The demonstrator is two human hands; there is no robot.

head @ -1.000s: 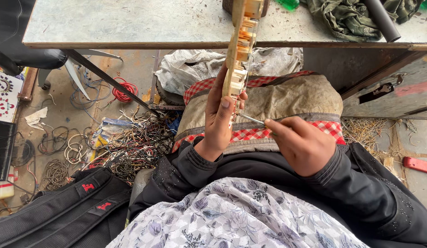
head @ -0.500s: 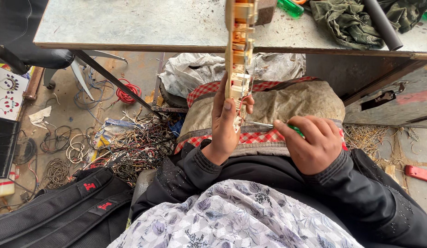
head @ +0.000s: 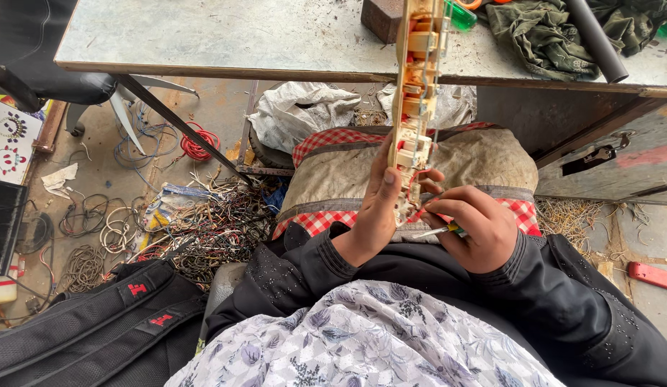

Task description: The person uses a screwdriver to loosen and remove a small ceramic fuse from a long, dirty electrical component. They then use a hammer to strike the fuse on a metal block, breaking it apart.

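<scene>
Cream plastic socket strip (head: 414, 107), opened with brass contacts showing, stands nearly upright, long axis running from the lap up past the edge of the metal table (head: 226, 39), top end leaning slightly over it. Left hand (head: 376, 208) wraps the strip's lower end, fingers closed round its back, thumb along the near side. Right hand (head: 473, 229), just right of the strip's lower end, pinches a thin screwdriver (head: 437, 231) with a green-yellow handle, fingers curled tight, tip aimed left at the strip's base. Below the strip a beige cushion (head: 484, 161) with red-checked edging lies across the lap. On the table right of the strip: green cloth (head: 541, 32) and a black tube (head: 599, 39). Left of the strip, concrete floor carries a tangle of wires (head: 211, 222), a red wire coil (head: 199, 145) and a black backpack (head: 90, 322).
</scene>
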